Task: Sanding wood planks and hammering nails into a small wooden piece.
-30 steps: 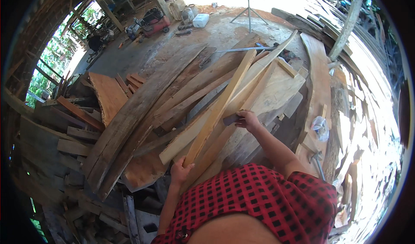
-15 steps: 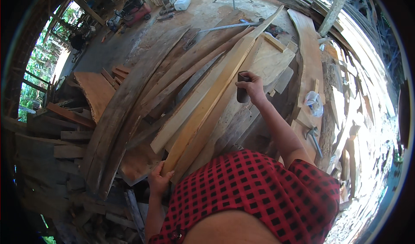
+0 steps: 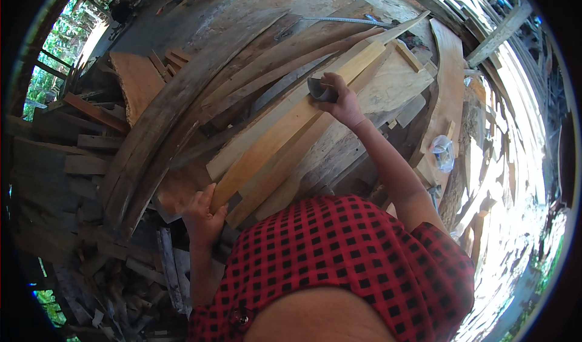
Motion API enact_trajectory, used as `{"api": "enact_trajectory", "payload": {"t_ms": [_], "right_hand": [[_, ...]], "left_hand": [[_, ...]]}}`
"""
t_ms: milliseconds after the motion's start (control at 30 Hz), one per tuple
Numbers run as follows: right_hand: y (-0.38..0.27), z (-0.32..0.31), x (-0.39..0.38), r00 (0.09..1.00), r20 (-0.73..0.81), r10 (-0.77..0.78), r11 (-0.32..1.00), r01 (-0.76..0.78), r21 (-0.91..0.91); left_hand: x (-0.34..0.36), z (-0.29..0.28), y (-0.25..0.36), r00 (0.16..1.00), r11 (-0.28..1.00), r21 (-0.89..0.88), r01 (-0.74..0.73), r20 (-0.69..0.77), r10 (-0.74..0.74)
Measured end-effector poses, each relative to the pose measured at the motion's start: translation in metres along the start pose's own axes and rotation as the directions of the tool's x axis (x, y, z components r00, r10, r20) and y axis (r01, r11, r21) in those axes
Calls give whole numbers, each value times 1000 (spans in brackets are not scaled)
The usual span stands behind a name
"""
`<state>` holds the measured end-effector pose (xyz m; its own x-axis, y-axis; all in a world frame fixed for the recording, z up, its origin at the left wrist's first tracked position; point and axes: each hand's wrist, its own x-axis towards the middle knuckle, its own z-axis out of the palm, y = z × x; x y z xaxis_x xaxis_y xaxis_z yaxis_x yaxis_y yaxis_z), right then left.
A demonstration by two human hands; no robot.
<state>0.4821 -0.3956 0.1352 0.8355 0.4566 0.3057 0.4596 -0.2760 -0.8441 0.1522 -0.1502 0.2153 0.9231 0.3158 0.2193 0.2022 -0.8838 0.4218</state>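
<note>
A long, light-yellow wooden plank point(image 3: 276, 145) runs slantwise from near my body toward the far right. At its near end, my left hand point(image 3: 205, 213) is closed on it, thumb and fingers at its edges. Farther along the same plank is my right hand point(image 3: 342, 102), its fingers closed on a dark, curled piece that looks like sandpaper point(image 3: 319, 91). The curled piece is over the plank's upper face and appears to touch it. Paler boards point(image 3: 239, 151) lie alongside.
Dark curved planks point(image 3: 182, 111) lie to the left, beside a pile of offcuts point(image 3: 91, 142). On the right are a wide board point(image 3: 447, 57), a clear plastic bag point(image 3: 443, 153) and a wooden post point(image 3: 500, 33). A measuring strip point(image 3: 345, 20) lies across the far boards.
My right hand has moved left, bringing the sandpaper from beside the plank onto it. The plank has turned to show its broad face. My left hand still grips the near end; the view has shifted.
</note>
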Motion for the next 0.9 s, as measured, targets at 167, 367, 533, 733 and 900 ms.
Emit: {"api": "enact_trajectory", "payload": {"t_ms": [167,367,533,733,900], "right_hand": [[20,-7,9,957,100,-273,952,284,-114],[42,-8,16,965,229,-127,991,112,74],[-35,53,-24,948,-44,-315,940,305,-149],[-85,68,-49,676,218,-703,697,716,27],[57,-15,28,954,-227,-195,926,102,-365]], "left_hand": [[0,0,6,1000,1000,-3,18,11,-18],[-2,3,5,1000,1000,6,-6,12,6],[3,0,9,1000,1000,11,-8,-21,8],[1,-2,9,1000,999,41,-1,-11,1],[0,9,9,1000,1000,-1,-12,-21,12]]}}
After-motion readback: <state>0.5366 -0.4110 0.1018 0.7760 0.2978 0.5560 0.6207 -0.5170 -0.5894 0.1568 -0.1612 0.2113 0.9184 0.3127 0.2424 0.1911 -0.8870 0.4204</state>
